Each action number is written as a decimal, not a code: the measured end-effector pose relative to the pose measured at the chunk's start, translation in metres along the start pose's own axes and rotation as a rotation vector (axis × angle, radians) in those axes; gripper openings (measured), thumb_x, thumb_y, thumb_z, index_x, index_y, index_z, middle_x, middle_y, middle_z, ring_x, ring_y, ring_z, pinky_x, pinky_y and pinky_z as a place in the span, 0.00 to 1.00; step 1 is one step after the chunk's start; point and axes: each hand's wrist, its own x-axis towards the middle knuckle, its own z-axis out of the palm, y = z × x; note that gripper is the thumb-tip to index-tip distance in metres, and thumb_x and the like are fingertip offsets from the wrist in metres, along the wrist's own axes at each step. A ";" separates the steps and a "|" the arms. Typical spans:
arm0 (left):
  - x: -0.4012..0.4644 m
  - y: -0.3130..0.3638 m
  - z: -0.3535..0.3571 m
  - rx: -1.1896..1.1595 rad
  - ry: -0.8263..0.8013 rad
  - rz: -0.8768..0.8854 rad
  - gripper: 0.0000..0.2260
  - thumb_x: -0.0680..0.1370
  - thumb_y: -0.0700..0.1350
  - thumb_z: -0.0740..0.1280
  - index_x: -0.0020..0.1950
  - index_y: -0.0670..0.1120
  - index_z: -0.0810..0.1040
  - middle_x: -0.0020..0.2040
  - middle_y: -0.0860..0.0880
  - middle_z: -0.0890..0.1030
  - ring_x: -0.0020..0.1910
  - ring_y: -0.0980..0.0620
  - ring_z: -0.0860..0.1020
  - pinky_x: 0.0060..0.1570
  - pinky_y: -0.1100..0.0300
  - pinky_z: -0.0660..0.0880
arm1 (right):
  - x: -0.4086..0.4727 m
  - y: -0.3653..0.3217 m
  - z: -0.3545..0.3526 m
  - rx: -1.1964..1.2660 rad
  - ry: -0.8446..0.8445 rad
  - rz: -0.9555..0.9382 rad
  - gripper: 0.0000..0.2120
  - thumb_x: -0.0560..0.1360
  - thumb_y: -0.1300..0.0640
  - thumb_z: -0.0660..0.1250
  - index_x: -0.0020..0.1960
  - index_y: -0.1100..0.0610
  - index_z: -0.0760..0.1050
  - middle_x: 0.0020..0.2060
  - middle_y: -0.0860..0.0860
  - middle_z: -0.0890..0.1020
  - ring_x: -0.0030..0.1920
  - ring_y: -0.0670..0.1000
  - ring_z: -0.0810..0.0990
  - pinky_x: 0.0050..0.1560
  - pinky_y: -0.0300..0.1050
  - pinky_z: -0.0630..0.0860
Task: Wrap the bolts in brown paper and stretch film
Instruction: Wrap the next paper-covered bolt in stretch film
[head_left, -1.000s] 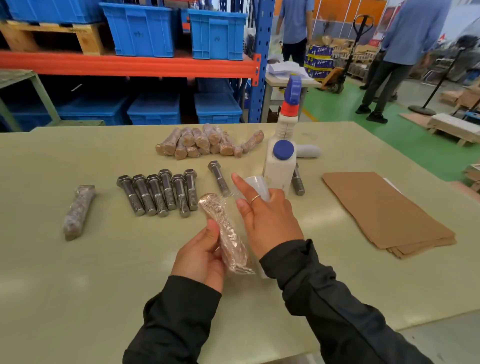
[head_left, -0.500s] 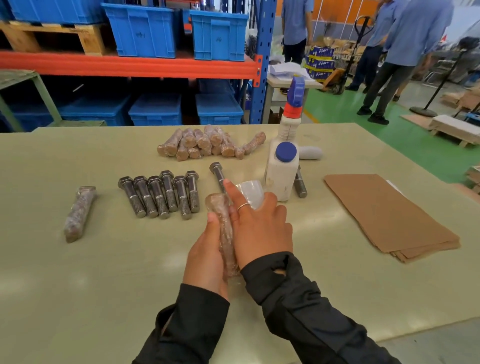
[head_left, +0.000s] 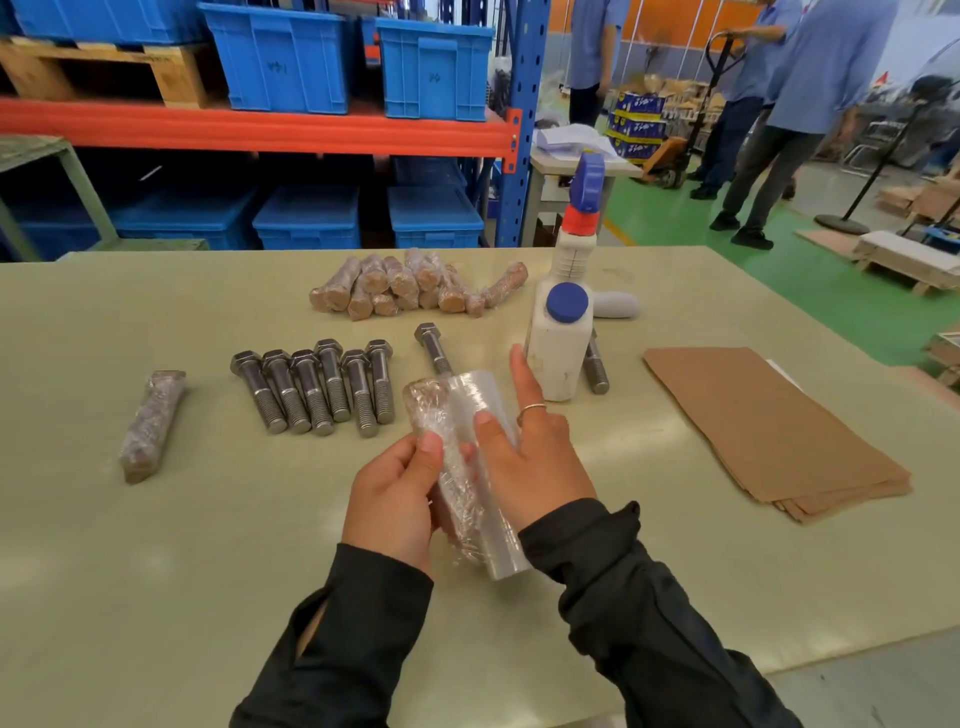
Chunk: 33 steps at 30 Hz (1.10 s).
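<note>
Head view: left hand (head_left: 389, 499) grips the wrapped bolt (head_left: 441, 447) around its lower half, thumb across the front, fingers curled behind. Bolt is held above the table (head_left: 156, 571), long axis near vertical in frame, leaning slightly left; wider head end points away from the person, shank end toward the sleeves. Right hand (head_left: 530, 457) holds the stretch film roll (head_left: 488, 467) just beside the bolt on its right, touching it; thumb on the film, index finger extended straight. Roll axis runs roughly parallel to the bolt. Six bare bolts (head_left: 317, 387) lie in a row beyond, brown paper sheets (head_left: 774, 431) to the right.
</note>
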 end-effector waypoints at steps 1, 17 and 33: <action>0.000 0.003 0.001 -0.032 -0.010 -0.033 0.12 0.80 0.41 0.57 0.45 0.46 0.79 0.37 0.48 0.85 0.36 0.54 0.83 0.37 0.58 0.79 | 0.000 0.001 -0.001 0.025 -0.033 0.040 0.29 0.79 0.45 0.53 0.70 0.33 0.37 0.60 0.57 0.73 0.56 0.55 0.75 0.62 0.47 0.69; 0.023 -0.001 0.011 0.280 0.247 0.002 0.20 0.75 0.57 0.63 0.29 0.46 0.70 0.18 0.53 0.68 0.16 0.59 0.67 0.17 0.70 0.64 | -0.002 -0.012 0.004 -0.432 -0.084 0.026 0.25 0.78 0.40 0.50 0.71 0.31 0.42 0.54 0.56 0.67 0.53 0.57 0.70 0.58 0.50 0.71; 0.005 0.006 -0.019 0.700 0.394 0.313 0.16 0.74 0.58 0.64 0.31 0.50 0.73 0.27 0.51 0.73 0.29 0.49 0.72 0.33 0.58 0.68 | 0.007 -0.020 0.048 -0.525 -0.183 0.006 0.28 0.79 0.49 0.53 0.72 0.36 0.43 0.61 0.56 0.65 0.56 0.61 0.70 0.52 0.51 0.67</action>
